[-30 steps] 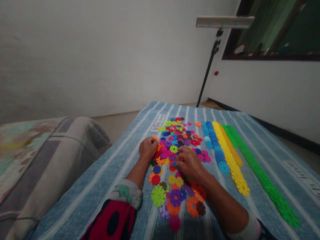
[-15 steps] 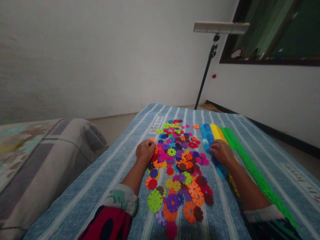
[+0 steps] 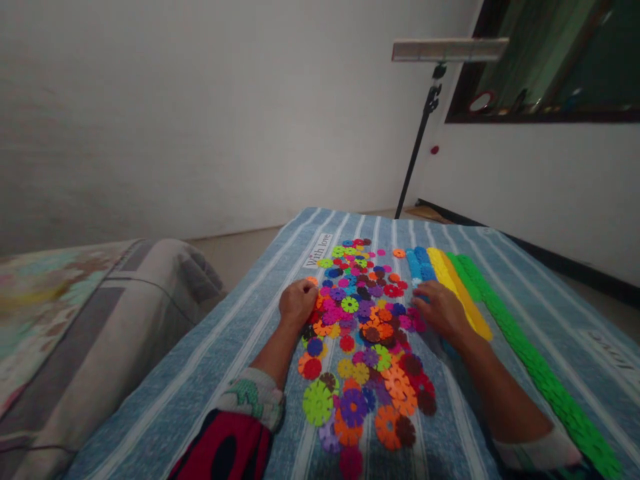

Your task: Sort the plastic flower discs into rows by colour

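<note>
A loose pile of flower-shaped plastic discs in many colours runs down the middle of the cloth. At its left edge rests my left hand, its fingers curled closed; whatever they hold is hidden. My right hand hovers between the pile and the rows on the right, fingers bent but apart, close to some magenta discs. Overlapping discs form a light-blue row, a darker blue row, a yellow row and a long green row. My right hand and forearm cover part of the blue rows.
A blue striped cloth covers the table. One orange disc lies at the far end of the rows. A lamp on a black stand rises behind the table. To the left is a grey-covered piece of furniture.
My right hand has moved left from the blue rows toward the pile's right edge, uncovering more of the yellow row. My left hand stays at the pile's left edge. The view has shifted slightly.
</note>
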A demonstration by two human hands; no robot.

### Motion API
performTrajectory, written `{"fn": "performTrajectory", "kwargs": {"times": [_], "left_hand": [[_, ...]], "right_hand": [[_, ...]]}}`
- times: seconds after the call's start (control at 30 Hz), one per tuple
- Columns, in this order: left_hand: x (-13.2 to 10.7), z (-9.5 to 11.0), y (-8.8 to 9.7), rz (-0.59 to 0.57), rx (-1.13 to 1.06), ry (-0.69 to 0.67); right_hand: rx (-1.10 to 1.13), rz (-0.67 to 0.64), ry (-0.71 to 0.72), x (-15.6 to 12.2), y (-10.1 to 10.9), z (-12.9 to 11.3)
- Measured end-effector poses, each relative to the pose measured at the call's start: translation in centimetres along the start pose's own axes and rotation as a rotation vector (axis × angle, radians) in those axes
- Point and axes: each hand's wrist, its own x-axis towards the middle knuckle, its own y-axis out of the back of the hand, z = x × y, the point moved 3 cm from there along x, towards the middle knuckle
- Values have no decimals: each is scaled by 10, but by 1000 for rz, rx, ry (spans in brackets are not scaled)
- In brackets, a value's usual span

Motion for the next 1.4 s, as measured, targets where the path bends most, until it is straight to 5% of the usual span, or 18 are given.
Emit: {"fn": "performTrajectory", "kwargs": {"times": [0.13,0.63,0.8,1.0,1.23,1.4], "left_hand": [[0,-1,-1,-1,-6,20],[0,-5,-6,20,-24,-1],[1,-5,-7,14,-33,6],[0,-6,-8,7,-27,9],[0,-5,-9,0,-26,21],[-3,-2,-6,-2,-36,28]], "right_hand": [[176,-77,109,-3,-9,-40],[161,-211,423,-64,-30,-173],[215,-226,500,-63,-24,-176],[-10,-207,198,-53,-21,-157],[162,-282,338,-63,-20,-174],[138,-249,250,-38,-20,-149]]}}
